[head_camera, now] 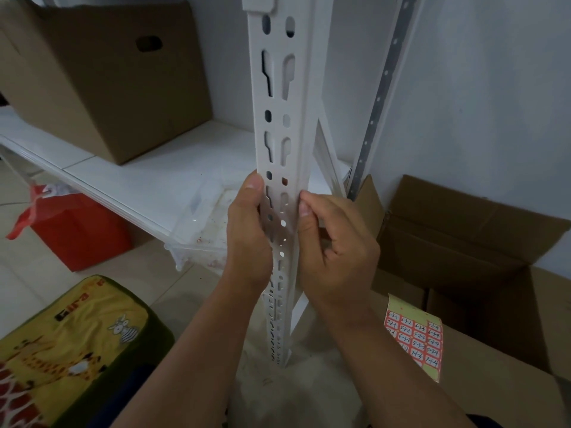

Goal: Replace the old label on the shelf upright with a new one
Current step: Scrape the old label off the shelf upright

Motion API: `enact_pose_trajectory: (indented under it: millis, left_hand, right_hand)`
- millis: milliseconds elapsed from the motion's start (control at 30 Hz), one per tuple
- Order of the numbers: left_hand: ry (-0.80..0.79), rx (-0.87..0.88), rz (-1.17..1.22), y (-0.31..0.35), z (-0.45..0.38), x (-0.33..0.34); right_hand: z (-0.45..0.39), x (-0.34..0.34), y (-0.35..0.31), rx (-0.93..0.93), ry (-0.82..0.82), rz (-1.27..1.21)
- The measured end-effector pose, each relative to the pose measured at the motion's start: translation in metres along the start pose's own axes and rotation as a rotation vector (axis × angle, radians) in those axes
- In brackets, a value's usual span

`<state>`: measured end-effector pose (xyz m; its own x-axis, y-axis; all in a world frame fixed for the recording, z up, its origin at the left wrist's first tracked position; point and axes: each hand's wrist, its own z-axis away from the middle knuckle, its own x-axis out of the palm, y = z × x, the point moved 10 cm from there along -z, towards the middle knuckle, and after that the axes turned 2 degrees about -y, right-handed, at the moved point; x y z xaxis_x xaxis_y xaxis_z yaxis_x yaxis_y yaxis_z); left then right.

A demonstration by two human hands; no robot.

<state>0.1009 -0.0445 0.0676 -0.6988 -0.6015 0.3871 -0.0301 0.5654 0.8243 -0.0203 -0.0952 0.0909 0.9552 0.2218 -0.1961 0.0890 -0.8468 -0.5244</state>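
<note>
Upright (279, 125) stood fixed, stiff slotted white steel | your left hand (247, 230) gripped its left edge, your right hand (333, 245) pinched at its right edge; no label visible there | label sheet (414, 338) lay on cardboard box (482, 381) to your right: thin, floppy, peel by a corner | red-bordered stickers, handwritten codes like "5-2-4", mostly too small to read

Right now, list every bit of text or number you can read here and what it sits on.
Label sheet on the cardboard box: handwritten hyphenated numbers in red-bordered cells, one reads about "5-2-4"; the rest too small to be sure.
Yellow cushion: dark and red printed characters, blurred, unreadable.
Shelf upright: no readable text.
</note>
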Motion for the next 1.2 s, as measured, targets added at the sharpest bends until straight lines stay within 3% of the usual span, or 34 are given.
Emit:
enact_pose_trajectory:
  millis: [333, 1200]
  left_hand:
    - [0.081, -0.04, -0.087, -0.007, 0.003, -0.007]
    - [0.063, -0.002, -0.074, -0.003, 0.003, -0.003]
  right_hand:
    - [0.008, 0.004, -0.003, -0.11, -0.04, 0.092]
    - [0.013, 0.008, -0.008, -0.216, -0.169, 0.192]
